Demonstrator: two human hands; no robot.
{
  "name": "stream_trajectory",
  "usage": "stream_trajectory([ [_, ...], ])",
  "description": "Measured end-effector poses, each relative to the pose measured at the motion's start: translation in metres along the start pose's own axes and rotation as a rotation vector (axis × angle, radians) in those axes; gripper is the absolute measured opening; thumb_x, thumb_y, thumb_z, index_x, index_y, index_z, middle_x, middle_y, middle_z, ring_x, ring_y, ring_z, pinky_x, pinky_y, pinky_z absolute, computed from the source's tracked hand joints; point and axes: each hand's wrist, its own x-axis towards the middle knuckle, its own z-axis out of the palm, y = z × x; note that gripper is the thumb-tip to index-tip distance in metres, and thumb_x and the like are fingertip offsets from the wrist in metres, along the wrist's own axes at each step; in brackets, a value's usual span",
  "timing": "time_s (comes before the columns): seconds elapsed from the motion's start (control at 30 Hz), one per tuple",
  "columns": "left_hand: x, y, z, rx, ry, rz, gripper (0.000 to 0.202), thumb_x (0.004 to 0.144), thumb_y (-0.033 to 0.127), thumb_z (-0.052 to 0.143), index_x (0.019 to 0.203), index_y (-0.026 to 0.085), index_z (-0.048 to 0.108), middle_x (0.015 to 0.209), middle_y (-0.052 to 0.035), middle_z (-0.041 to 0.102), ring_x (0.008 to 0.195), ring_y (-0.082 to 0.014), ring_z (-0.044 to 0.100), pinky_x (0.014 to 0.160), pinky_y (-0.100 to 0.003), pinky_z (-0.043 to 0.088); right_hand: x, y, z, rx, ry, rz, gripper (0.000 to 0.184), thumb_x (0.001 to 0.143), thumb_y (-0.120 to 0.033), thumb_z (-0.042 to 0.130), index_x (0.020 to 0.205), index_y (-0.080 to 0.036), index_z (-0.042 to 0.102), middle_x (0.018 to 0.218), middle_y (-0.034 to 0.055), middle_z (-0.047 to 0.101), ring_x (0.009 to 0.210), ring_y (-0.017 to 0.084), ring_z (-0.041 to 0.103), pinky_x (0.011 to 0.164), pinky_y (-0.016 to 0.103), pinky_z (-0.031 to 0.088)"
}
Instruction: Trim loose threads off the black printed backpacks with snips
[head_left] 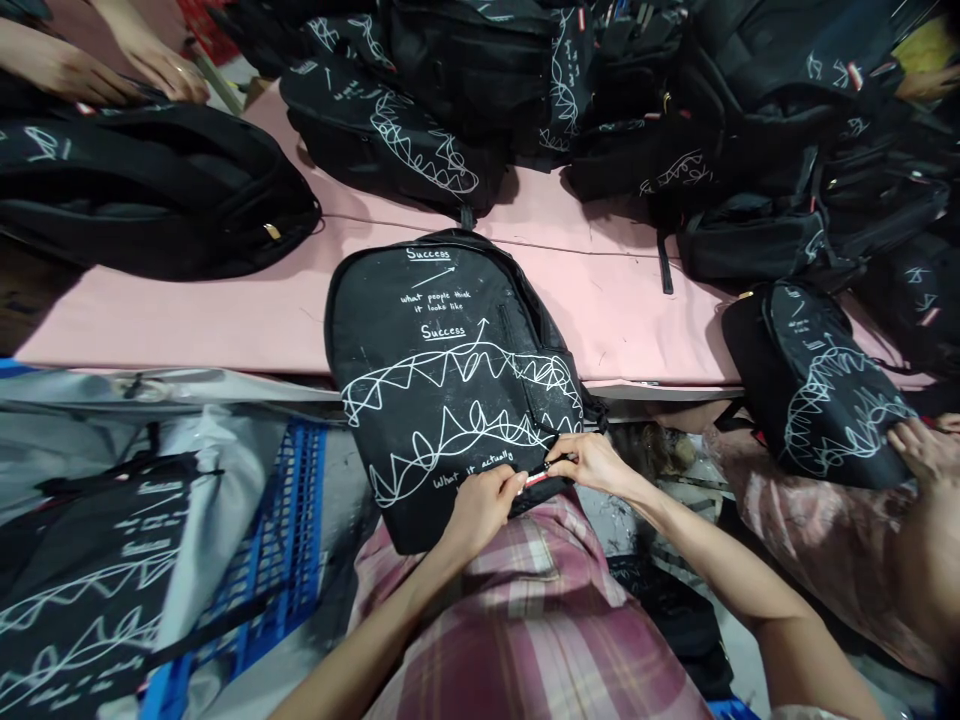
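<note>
A black backpack [450, 400] with white lettering and looping scribbles leans on the table edge, its lower end at my lap. My left hand [484, 505] is closed at its lower right, thumb and fingers pinching the fabric beside a small red-and-white label [534, 479]. Just to the right, my right hand [589, 462] is closed in a pinch at the far end of that label. Something small and dark shows at its fingertips, too small to name. The left hand covers part of the bottom lettering.
Several similar backpacks [390, 130] crowd the back of the pink table [262, 320]. Another person's hands [161, 65] work on a bag at upper left; a co-worker's hand [919, 450] rests on a backpack at right. A blue crate [289, 530] stands at lower left.
</note>
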Motion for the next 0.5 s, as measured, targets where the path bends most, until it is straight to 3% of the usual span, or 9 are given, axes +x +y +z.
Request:
stream_trajectory([
  [0.13, 0.001, -0.001, -0.001, -0.011, -0.019, -0.008, 0.038, 0.084, 0.043, 0.035, 0.058, 0.019, 0.049, 0.041, 0.0035, 0.048, 0.046, -0.0132, 0.049, 0.052, -0.023, 0.032, -0.003, 0.003, 0.001, 0.037, 0.033, 0.014, 0.01, 0.078, -0.029, 0.063, 0.082, -0.022, 0.07, 0.083, 0.0006, 0.068, 0.075, 0.015, 0.061, 0.067, 0.024, 0.039],
  [0.2, 0.001, -0.001, -0.001, -0.013, -0.033, 0.0, 0.036, 0.084, 0.042, 0.037, 0.06, 0.019, 0.052, 0.045, 0.0035, 0.05, 0.046, -0.0126, 0.049, 0.052, -0.023, 0.032, -0.005, 0.012, 0.002, 0.134, 0.132, 0.101, 0.01, 0.076, -0.028, 0.063, 0.08, -0.022, 0.069, 0.083, 0.001, 0.068, 0.076, 0.016, 0.06, 0.069, 0.026, 0.039],
  [0.27, 0.0, -0.002, 0.001, 0.051, -0.034, 0.053, 0.032, 0.085, 0.038, 0.039, 0.065, 0.019, 0.055, 0.05, 0.0032, 0.053, 0.048, -0.0119, 0.049, 0.052, -0.023, 0.031, -0.007, 0.025, 0.007, 0.372, 0.309, 0.227, 0.014, 0.073, -0.033, 0.064, 0.077, -0.02, 0.067, 0.08, 0.0017, 0.067, 0.073, 0.017, 0.058, 0.067, 0.026, 0.04],
  [0.4, -0.008, -0.006, 0.018, 0.339, 0.068, 0.322, 0.034, 0.089, 0.028, 0.032, 0.072, 0.018, 0.059, 0.064, -0.0015, 0.058, 0.055, -0.0121, 0.05, 0.054, -0.024, 0.031, -0.008, 0.042, 0.027, 0.754, 0.569, 0.348, 0.032, 0.072, -0.048, 0.058, 0.081, -0.017, 0.06, 0.071, 0.0013, 0.059, 0.061, 0.013, 0.049, 0.055, 0.025, 0.038],
  [0.5, -0.02, -0.004, 0.04, 0.433, -0.06, 0.59, 0.032, 0.089, 0.023, 0.034, 0.071, 0.018, 0.06, 0.066, -0.0038, 0.06, 0.056, -0.0138, 0.052, 0.054, -0.026, 0.033, -0.007, 0.042, 0.039, 0.786, 0.614, 0.351, 0.037, 0.071, -0.051, 0.057, 0.087, -0.017, 0.057, 0.076, 0.0016, 0.057, 0.063, 0.013, 0.048, 0.055, 0.024, 0.037],
])
